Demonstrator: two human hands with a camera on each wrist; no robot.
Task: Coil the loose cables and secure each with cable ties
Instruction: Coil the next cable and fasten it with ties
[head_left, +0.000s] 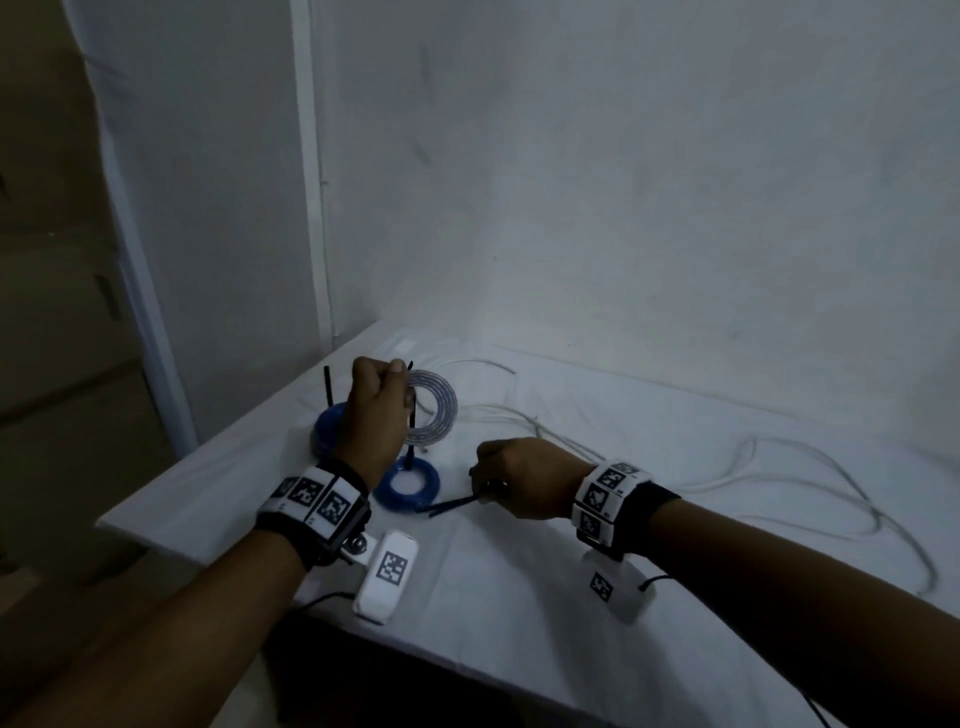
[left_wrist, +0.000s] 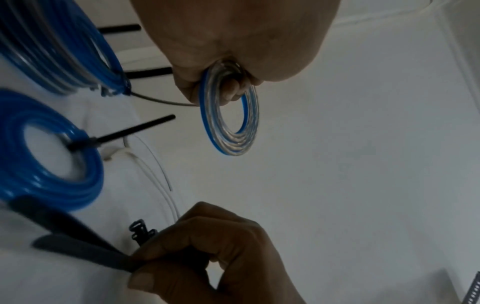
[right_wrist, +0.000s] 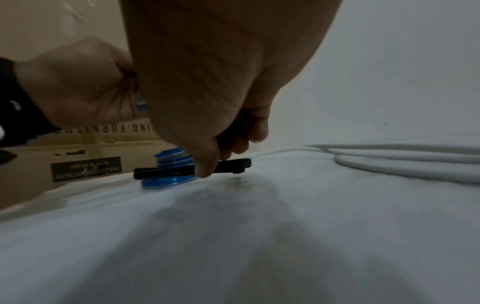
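1. Left hand (head_left: 375, 400): fingers curled round the clear coil (left_wrist: 230, 115), held upright above the bench (head_left: 519, 571) near its far left corner. Coil not yet tied.
2. Right hand (head_left: 519, 475): fingers pinched on a bundle of black cable ties (head_left: 452, 505), low over the bench middle, just beside the small blue coil (head_left: 409, 486).
3. Two blue coils near the left edge, each already bound with a black tie; the large blue coil (head_left: 330, 431) partly hidden behind the left wrist.
4. Loose white cable (head_left: 779, 483) sprawled across the right half of the bench, uncoiled.
5. Risk: turns of the clear coil springing apart. Probable cause: slackened left-hand grip while threading a tie one-handed.
6. Risk: several ties drawn out together, or the bundle dropped. Probable cause: pinch spread across the whole bundle rather than one strip.
7. Risk: tie looped round only some turns. Probable cause: fingers covering the top of the coil, hiding the strands.
8. Risk: white cable snagged and dragged toward the right edge by a forearm or wrist-camera lead.
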